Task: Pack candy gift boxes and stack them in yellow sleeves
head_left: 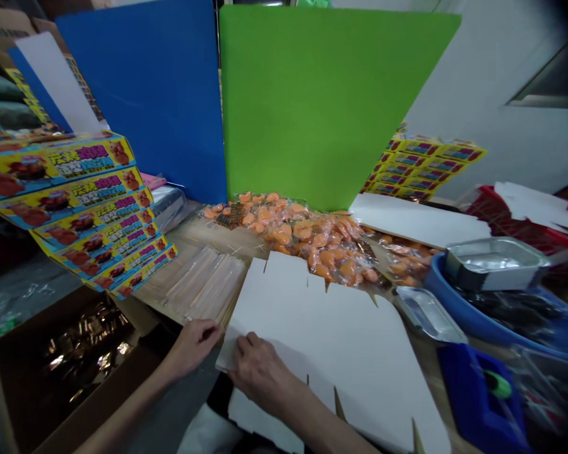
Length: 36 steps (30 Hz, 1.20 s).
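Observation:
A flat white die-cut box blank [312,328] with slits and tabs lies in front of me, reaching over the table's near edge. My right hand [260,372] is closed at its left edge, knuckles up, gripping the cardboard. Just left of that edge is my left hand [196,343], its fingers curled together; whether anything is in them is hidden. Clear plastic packets of thin sticks [206,284] lie beyond my left hand. Behind the blank spreads a heap of orange pieces in clear wrappers [303,233], with a few dark brown sachets [231,216] among them.
Printed yellow boxes [89,208] are stacked at left, above a carton [9,384] of shiny brown packets. Blue [146,94] and green [322,101] panels stand behind. At right are foil trays [497,255], a blue basin [438,284] and a dark blue container [473,397].

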Motion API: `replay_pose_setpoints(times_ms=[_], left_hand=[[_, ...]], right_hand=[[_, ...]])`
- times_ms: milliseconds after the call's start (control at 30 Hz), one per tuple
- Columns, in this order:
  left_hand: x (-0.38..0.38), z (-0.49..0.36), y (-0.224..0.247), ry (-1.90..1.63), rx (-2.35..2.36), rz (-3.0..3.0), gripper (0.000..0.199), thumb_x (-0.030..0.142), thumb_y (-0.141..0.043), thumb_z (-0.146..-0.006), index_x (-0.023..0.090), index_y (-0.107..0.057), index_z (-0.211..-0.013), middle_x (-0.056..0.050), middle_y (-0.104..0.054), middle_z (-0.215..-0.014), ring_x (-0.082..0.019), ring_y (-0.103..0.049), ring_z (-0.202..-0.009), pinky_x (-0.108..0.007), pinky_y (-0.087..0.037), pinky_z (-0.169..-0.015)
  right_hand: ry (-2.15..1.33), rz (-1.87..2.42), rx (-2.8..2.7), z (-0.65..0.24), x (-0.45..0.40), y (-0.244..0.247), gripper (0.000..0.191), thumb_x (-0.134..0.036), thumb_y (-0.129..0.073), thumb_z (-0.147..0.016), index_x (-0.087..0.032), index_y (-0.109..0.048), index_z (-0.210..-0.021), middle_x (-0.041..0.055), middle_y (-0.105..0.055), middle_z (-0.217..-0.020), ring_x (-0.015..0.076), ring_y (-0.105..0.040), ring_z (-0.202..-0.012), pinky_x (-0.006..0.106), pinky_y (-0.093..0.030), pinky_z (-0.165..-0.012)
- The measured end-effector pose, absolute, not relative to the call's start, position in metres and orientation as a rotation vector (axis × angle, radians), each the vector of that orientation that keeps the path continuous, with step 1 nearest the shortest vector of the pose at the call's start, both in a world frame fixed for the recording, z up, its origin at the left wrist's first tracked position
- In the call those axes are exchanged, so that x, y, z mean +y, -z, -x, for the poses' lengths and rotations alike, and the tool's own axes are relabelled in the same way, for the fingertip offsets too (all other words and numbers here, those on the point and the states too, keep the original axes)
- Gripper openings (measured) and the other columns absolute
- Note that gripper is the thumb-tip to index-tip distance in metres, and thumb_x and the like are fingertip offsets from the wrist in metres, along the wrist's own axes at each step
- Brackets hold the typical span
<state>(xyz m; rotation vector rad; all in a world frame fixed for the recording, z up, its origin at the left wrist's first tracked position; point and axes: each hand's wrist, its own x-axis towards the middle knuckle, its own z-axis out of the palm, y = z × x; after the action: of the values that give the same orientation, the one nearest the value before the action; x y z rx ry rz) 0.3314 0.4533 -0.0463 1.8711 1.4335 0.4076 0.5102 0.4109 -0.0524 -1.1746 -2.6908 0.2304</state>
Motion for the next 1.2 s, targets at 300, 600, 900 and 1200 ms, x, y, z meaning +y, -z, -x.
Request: replay_pose_setpoints(times_ms=[300, 600, 900, 1200], left_hand=[[0.447, -0.352, 0.053, -0.537, 1.360, -1.433, 0.047, 0.061, -0.049, -0.068, 0.019, -0.037, -0.051, 0.006, -0.028, -0.051, -0.010, -0.030, -0.052, -0.024, -0.022, -0.049], [0.447, -0.366, 0.053, -0.705, 1.384, -1.453, 0.025, 0.038, -0.047, -0.059, 0.021, -0.033, -0.048, 0.006, -0.029, -0.050, -0.009, -0.028, -0.049, -0.024, -0.021, -0.048], [0.456, -0.380, 0.036, -0.633, 1.396, -1.961, 0.026, 0.031, -0.060, -0.066, 0.014, -0.056, -0.085, -0.005, -0.055, -0.080, -0.020, -0.052, -0.076, -0.031, -0.042, -0.070], [0.478, -0.435, 0.061, -0.267, 0.285, -2.560, 0.077, 0.052, -0.072, -0.062, 0.011, -0.049, -0.123, -0.021, -0.038, -0.138, -0.035, -0.033, -0.128, -0.044, -0.029, -0.107]], right_hand=[[-0.100, 1.026, -2.618, -0.522, 0.408, 0.039, 0.011, -0.022, -0.052, -0.087, -0.016, -0.059, -0.081, 0.0069, -0.063, -0.084, 0.0205, -0.057, -0.077, 0.031, -0.046, -0.064], [-0.632, 1.706, -2.633, -0.515, 0.540, -0.013, 0.036, -0.040, -0.046, -0.089, -0.010, -0.063, -0.095, 0.0199, -0.068, -0.093, 0.0348, -0.062, -0.096, 0.047, -0.046, -0.079], [-1.087, 1.705, -2.121, -0.545, 0.543, 0.042, 0.015, -0.013, -0.040, -0.076, -0.018, -0.045, -0.090, -0.0008, -0.061, -0.063, 0.0128, -0.059, -0.051, 0.021, -0.046, -0.049], [-0.541, 1.695, -1.955, -0.576, 0.521, 0.040, 0.048, -0.023, -0.054, -0.080, -0.019, -0.041, -0.126, 0.0100, -0.061, -0.098, 0.0253, -0.057, -0.089, 0.041, -0.046, -0.078]])
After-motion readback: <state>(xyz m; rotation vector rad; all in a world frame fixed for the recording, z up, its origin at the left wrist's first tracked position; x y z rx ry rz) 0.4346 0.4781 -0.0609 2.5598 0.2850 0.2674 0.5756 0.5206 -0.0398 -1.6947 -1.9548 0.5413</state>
